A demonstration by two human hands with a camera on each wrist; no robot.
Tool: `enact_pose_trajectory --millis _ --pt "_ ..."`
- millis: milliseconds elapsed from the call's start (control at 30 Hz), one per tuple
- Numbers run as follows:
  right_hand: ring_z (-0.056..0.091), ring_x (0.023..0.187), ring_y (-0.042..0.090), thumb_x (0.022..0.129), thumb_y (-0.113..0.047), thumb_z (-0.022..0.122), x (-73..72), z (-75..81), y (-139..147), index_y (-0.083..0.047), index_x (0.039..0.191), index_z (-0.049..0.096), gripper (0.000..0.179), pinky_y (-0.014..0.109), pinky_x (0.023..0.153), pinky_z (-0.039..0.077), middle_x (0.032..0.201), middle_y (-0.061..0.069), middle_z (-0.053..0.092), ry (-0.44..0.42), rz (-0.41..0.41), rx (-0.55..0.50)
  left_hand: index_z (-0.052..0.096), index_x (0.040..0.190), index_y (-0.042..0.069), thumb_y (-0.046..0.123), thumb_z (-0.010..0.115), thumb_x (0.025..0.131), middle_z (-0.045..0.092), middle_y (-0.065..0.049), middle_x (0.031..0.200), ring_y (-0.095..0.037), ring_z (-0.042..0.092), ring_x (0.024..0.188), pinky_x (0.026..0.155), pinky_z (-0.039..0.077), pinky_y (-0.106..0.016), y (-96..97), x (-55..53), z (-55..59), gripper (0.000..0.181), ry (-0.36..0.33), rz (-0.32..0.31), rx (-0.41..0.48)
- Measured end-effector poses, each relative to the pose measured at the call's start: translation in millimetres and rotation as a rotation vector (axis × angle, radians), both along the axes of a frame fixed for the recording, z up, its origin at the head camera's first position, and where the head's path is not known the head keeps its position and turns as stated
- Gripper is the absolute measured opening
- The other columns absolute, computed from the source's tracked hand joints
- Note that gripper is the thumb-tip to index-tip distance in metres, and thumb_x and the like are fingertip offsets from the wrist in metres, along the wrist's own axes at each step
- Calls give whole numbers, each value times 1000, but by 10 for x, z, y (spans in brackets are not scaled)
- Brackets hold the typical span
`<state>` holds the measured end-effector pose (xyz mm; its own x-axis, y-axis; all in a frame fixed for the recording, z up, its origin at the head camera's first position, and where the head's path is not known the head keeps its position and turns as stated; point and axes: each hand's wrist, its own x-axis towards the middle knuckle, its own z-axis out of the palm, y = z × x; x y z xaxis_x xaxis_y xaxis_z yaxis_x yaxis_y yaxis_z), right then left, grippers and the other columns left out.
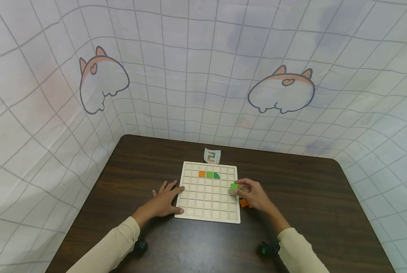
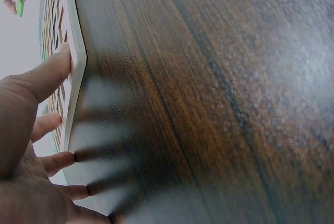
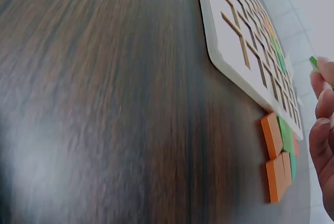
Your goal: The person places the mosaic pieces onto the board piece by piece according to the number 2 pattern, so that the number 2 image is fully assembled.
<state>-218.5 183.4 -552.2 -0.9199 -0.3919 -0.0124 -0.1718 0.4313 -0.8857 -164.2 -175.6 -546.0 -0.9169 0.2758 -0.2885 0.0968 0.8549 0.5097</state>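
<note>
A pale wooden grid board point(image 1: 206, 220) lies on the dark table. In its upper rows sit an orange square tile point(image 1: 202, 174), a light green square tile point(image 1: 209, 174) and a dark green tile with one rounded corner point(image 1: 216, 175). My left hand point(image 1: 162, 201) rests at the board's left edge, fingers spread, thumb on the frame; the left wrist view shows the other fingertips on or near the table. Between thumb and fingers my right hand point(image 1: 254, 194) pinches a light green square tile point(image 1: 234, 187), held above the board's right side.
Loose orange tiles point(image 3: 272, 135) and green tiles point(image 3: 286, 134) lie against the board's right edge, partly under the right hand. A small printed card point(image 1: 212, 156) with a coloured pattern lies behind the board. A grid-patterned curtain point(image 1: 189, 76) hangs around the table.
</note>
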Motion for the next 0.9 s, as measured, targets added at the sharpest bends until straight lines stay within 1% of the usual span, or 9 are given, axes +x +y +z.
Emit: enact_pose_trajectory --millis 133,233,267,367,500,567,700,833,900 --pt "51 54 8 93 -10 72 -53 -57 -48 1 124 65 34 23 48 45 97 17 67 14 4 -28 46 151 19 38 82 83 25 -19 164 -54 11 150 103 11 -85 4 -1 5 80 6 -2 2" --pt "51 54 9 94 -11 71 -77 -64 -94 -1 124 66 32 23 48 43 96 16 66 34 -10 -15 46 151 18 38 83 83 25 -19 163 -54 11 150 103 10 -86 8 2 15 80 6 -3 8" --pt "51 53 10 94 -11 71 -84 -65 -108 -2 125 66 33 24 48 44 97 15 66 33 -14 -10 46 151 18 38 83 83 26 -19 163 -54 11 150 103 10 -86 10 2 17 80 6 -3 10" --pt "52 51 16 95 -13 70 -106 -76 -153 -2 129 64 35 27 48 47 99 16 66 26 -24 -10 46 151 18 38 83 83 25 -19 163 -54 11 150 103 11 -85 13 3 27 80 2 -1 12" --pt "54 51 22 96 -14 69 -139 -97 -213 -1 130 63 37 31 50 51 101 16 66 26 -14 -13 46 151 19 38 83 83 26 -19 163 -54 12 150 103 12 -85 7 2 16 80 5 2 11" --pt "54 51 19 95 -13 70 -158 -107 -244 -1 129 64 36 31 50 51 99 15 68 37 -8 -2 46 151 19 38 83 83 26 -19 164 -54 12 150 103 12 -85 3 -2 2 80 10 5 9" --pt "57 59 16 93 -14 73 -197 -120 -313 -2 123 67 33 29 52 50 98 14 70 25 -20 18 47 151 20 38 83 82 26 -19 164 -54 12 150 103 13 -85 1 -3 -25 80 17 6 10" --pt "61 75 13 92 -15 73 -215 -113 -384 -6 120 68 30 27 61 49 98 11 70 11 -44 61 47 151 20 38 83 82 26 -19 164 -54 12 150 102 13 -86 4 2 -27 80 19 6 16" --pt "63 78 14 92 -15 73 -215 -100 -417 -6 119 69 28 28 63 50 98 10 70 7 -53 76 47 151 20 38 83 82 25 -19 164 -53 12 150 102 12 -86 6 6 -23 80 16 7 18"
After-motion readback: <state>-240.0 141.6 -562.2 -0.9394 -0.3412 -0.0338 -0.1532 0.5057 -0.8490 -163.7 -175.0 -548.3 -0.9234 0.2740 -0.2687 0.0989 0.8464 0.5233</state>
